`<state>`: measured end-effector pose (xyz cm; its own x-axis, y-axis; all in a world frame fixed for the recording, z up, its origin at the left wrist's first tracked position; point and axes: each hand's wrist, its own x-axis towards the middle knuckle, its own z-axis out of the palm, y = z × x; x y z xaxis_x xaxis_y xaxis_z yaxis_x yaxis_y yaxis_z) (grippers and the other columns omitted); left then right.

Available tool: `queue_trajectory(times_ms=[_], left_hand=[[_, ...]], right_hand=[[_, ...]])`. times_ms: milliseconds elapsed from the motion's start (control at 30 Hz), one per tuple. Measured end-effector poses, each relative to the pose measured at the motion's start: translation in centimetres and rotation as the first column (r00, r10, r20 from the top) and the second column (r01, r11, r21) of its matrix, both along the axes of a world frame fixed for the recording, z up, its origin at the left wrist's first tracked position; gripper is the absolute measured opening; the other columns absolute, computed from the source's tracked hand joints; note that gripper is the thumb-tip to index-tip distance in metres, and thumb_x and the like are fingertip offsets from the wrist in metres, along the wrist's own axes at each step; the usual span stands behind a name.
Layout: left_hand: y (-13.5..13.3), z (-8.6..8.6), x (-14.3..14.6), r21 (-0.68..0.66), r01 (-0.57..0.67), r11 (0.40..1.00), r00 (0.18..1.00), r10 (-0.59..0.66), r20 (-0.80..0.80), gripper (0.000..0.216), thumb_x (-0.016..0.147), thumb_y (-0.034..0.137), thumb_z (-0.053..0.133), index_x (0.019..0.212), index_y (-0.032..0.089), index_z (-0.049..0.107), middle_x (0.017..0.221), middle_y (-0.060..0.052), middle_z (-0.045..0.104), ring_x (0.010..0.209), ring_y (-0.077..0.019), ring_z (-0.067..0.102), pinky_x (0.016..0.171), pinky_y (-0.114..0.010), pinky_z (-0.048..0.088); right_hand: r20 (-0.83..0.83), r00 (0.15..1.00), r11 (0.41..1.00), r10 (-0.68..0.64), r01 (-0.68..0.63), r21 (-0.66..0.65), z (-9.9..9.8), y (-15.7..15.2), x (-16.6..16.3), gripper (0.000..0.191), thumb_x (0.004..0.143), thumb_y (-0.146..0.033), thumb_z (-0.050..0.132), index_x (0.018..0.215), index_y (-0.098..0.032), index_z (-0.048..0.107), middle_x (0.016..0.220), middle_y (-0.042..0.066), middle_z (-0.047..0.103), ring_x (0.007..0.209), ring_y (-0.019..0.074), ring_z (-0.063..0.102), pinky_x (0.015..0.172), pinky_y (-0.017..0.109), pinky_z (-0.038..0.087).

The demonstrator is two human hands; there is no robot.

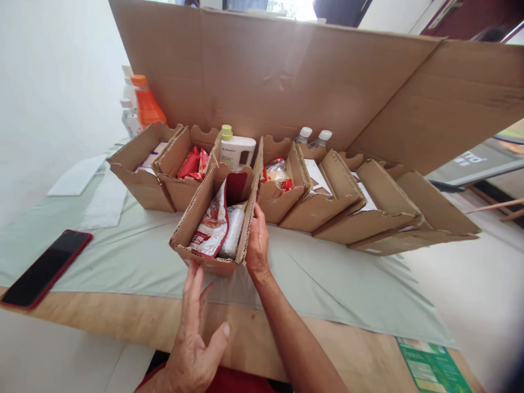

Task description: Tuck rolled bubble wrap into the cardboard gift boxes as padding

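Before the row of boxes [286, 197] on the bench [347, 346], we were apparently positioning one box [213, 267], our right grip [257, 245] against its right wall, pinching or not we couldn't tell, our left grip [194, 335] spread at its front, the next move likely needing level support.

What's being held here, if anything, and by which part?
The front cardboard bin: the right grip is on its outer right wall, thumb hidden, so a firm hold can't be confirmed. The left grip is open.

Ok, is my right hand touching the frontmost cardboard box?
Touching: the head view shows your right hand against the right side of the frontmost box, no gap visible.
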<state>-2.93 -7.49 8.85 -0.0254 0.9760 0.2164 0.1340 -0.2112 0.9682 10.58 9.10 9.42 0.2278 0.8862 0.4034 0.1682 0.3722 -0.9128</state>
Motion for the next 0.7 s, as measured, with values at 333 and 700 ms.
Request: queue_trajectory(times_ms=[333, 700], left_hand=[[9.4, -0.3, 5.3, 0.1, 0.014, 0.995, 0.998, -0.008, -0.061, 0.09, 0.087, 0.014, 0.059, 0.162, 0.037, 0.015, 0.174, -0.007, -0.003, 0.16, -0.0334, 0.008, 0.12, -0.053, 0.038], [15.2, -1.1, 4.1, 0.056, 0.009, 0.998, 0.993, -0.002, -0.116, 0.08, 0.085, 0.023, 0.063, 0.158, 0.024, 0.03, 0.171, -0.017, 0.015, 0.158, -0.0332, 0.02, 0.122, -0.057, 0.031]], right_hand=[[-0.105, 0.98, 0.96, -0.166, 0.136, -0.246, -6.7, -0.6, 2.0, 0.056, 0.096, -0.061, 0.043, 0.123, -0.018, 0.064, 0.128, 0.015, 0.069, 0.119, 0.0256, 0.063, 0.105, 0.045, 0.048], [-0.024, 0.998, 0.974, -0.06, 0.053, -0.22, -3.7, -1.7, 1.9, 0.029, 0.09, -0.04, 0.055, 0.106, -0.02, 0.07, 0.107, 0.01, 0.075, 0.104, 0.0234, 0.069, 0.097, 0.041, 0.052]])
